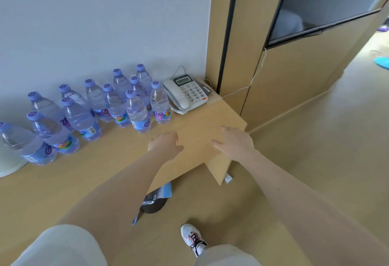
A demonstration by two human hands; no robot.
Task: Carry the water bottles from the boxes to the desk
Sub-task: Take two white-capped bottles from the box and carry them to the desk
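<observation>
Both bare arms reach forward over the desk [200, 122], palms down. The left hand [166, 144] has its fingers loosely curled and holds nothing; the right hand [235, 142] has fingers straight and slightly spread, thumb out to the side, also holding nothing. It sits by the desk's right corner. Can't tell whether either hand touches the wood or is just above it. The water bottles [136, 112] stand at 10 o'clock from the left hand, about a dozen, upright, packed in a loose double row along the back of the desk against the white wall. They are clear plastic with lilac screw caps and blue-purple labels with colourful print, all looking full. The nearest one is well apart from the left hand. A white desk telephone [185, 93] sits at 12 o'clock from the hands, just beside the rightmost bottle, its white cable [252, 80] running up the wood panel at 1 o'clock toward a dark screen [326, 2]. At 6 o'clock is a white sneaker [192, 238] on the floor; a dark bin [153, 204] shows under the desk edge.
</observation>
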